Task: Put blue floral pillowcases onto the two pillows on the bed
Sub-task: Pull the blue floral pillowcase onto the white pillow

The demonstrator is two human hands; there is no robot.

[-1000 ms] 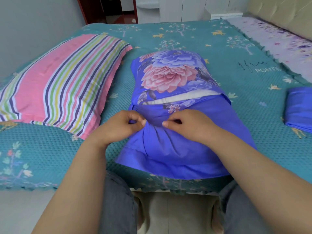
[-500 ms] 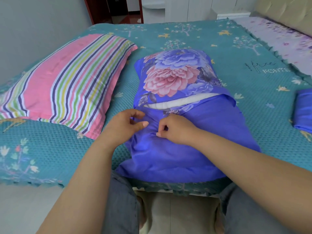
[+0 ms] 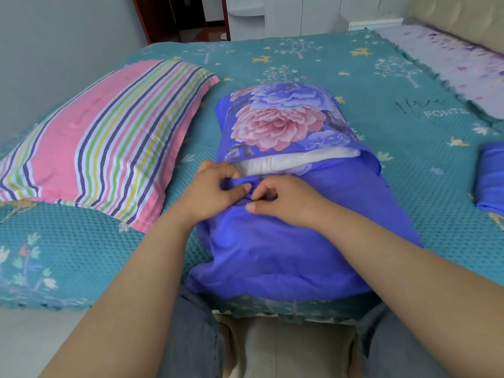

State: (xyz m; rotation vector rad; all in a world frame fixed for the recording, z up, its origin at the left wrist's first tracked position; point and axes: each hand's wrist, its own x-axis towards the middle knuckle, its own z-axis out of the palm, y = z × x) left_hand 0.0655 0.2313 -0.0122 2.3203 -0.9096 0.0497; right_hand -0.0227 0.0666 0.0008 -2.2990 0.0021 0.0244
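While both hands meet at the middle of the pillow (image 3: 272, 241), each pinches the plain blue flap of the pillowcase (image 3: 278, 118). The left hand (image 3: 215, 192) has its fingers curled round a bunched fold of the flap's edge, thumb tip pressed against the cloth. The right hand (image 3: 283, 200) sits just beside it, almost touching, fingers curled inward and thumb laid along the fabric below the same fold.

That pillow lies lengthwise on the bed (image 3: 409, 173), its near end at the bed's front edge. Its far half shows the floral print, a big pink bloom under a blue one. Between print and flap a white strip (image 3: 286, 162) of the pillow inside is bare, running from the left hand toward the right side.

Left of it, close but apart, lies a striped pillow (image 3: 103, 143) in pink, green, yellow and navy, with no blue case on it. At the right edge of the view, well apart, a folded blue cloth (image 3: 491, 178) rests on the bedspread. A pale lilac floral sheet (image 3: 450, 69) covers the far right of the bed.
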